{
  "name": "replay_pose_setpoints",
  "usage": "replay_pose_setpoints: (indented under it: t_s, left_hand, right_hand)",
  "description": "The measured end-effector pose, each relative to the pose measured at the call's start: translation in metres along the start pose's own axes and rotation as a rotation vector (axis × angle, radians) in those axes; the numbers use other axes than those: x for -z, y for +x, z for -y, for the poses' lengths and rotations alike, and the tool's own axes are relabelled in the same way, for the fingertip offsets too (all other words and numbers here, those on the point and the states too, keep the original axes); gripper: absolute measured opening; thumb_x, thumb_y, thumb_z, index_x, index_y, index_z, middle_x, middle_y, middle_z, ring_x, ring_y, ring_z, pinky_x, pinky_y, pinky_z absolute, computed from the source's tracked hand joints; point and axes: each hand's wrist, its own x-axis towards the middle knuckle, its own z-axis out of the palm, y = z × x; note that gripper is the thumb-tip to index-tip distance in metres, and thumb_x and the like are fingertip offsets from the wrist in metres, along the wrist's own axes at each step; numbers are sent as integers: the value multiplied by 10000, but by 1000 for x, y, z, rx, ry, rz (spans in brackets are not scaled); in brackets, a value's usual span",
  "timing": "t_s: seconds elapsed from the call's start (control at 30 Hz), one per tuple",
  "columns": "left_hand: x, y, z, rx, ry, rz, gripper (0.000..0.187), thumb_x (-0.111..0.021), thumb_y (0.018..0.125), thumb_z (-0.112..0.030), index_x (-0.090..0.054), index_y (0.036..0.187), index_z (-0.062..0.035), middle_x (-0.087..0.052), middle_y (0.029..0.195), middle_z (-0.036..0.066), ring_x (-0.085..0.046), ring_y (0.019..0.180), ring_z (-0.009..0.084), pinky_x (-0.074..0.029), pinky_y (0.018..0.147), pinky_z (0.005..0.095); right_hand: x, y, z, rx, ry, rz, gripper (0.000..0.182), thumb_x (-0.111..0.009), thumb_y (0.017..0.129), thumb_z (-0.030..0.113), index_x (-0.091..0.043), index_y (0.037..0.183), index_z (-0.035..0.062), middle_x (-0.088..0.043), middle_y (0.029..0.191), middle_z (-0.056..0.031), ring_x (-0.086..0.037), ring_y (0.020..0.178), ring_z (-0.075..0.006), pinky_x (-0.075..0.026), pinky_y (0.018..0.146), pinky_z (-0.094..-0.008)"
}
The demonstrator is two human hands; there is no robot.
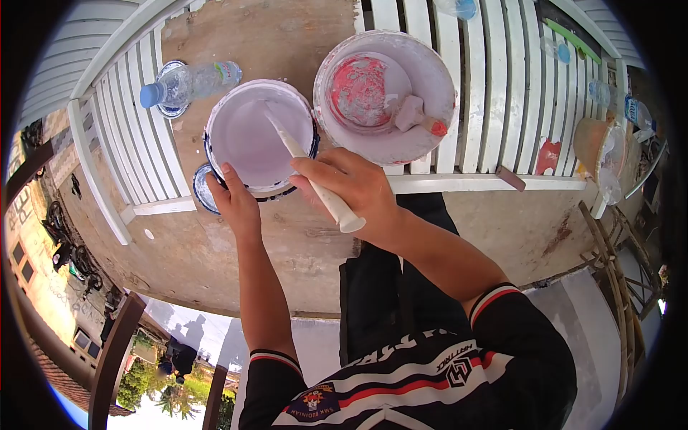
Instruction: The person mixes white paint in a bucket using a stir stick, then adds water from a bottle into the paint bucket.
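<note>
A round paint can (215,115) full of pale lilac-white paint stands on the bare concrete floor. My left hand (235,201) grips its near rim. My right hand (355,190) is shut on a paint-coated stick (301,158) whose far end dips into the paint. To the right sits a wider white bucket (430,79) smeared with red and white paint, with a paintbrush (419,118) lying inside it.
White slatted panels (487,86) lie flat on the right and left (136,143). A plastic water bottle with a blue cap (190,82) lies by the can, over a lid (168,109). A second lid (201,190) sits by my left hand. More bottles (631,107) lie far right.
</note>
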Motion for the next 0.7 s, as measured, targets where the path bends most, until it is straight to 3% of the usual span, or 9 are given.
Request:
replay_pose_setpoints:
  t_s: [0.1,0.2,0.3,0.43,0.47,0.57,0.6,0.7]
  left_hand:
    - [0,2,-1,-37,4,-11,326,-458,979,-331,-441,940,-8,-527,809,49,-443,707,91,-399,620,237]
    - [6,3,-3,-19,52,63,339,-473,972,-338,-448,920,-4,-526,768,42,-436,676,88,-398,598,238]
    - [5,9,-1,-80,67,87,359,-500,959,-346,-461,886,3,-518,715,32,-431,645,88,-394,574,250]
    - [0,15,-16,-72,202,107,343,-520,951,-312,-462,842,9,-504,650,56,-411,599,101,-382,551,253]
    - [-2,17,-18,-175,215,73,336,-529,943,-302,-459,833,8,-518,630,77,-465,522,120,-406,493,267]
    - [-2,20,-36,45,54,166,376,-514,942,-351,-454,868,12,-530,641,87,-549,505,129,-460,404,261]
    - [-1,22,-37,10,71,158,382,-526,931,-350,-451,870,19,-541,629,108,-569,435,166,-456,319,284]
    - [3,25,-35,17,65,177,373,-542,924,-343,-457,874,16,-544,622,107,-558,415,175,-449,336,278]
  right_hand:
    - [1,6,-2,-70,87,12,218,-711,769,153,-621,960,93,-568,724,-92,-583,615,-233,-450,502,-329]
    - [18,24,-1,-119,38,84,224,-737,741,54,-652,945,20,-636,817,-108,-611,657,-211,-480,569,-273]
    - [32,53,1,-54,11,70,148,-723,751,47,-670,886,19,-645,820,-91,-623,711,-205,-491,631,-278]
    - [46,81,12,47,44,226,128,-718,734,35,-677,855,38,-644,836,-82,-622,753,-218,-490,679,-288]
    - [50,86,17,69,30,273,130,-717,732,44,-673,854,54,-635,830,-84,-616,741,-231,-486,668,-292]
    - [63,99,27,167,-14,415,157,-728,706,54,-667,851,54,-634,845,-80,-619,733,-233,-489,650,-291]
    - [68,104,33,220,-50,474,164,-729,701,55,-666,852,51,-637,852,-80,-626,743,-231,-494,649,-288]
    - [72,101,44,308,-99,616,215,-728,657,61,-666,863,50,-652,900,-88,-648,791,-229,-517,656,-284]
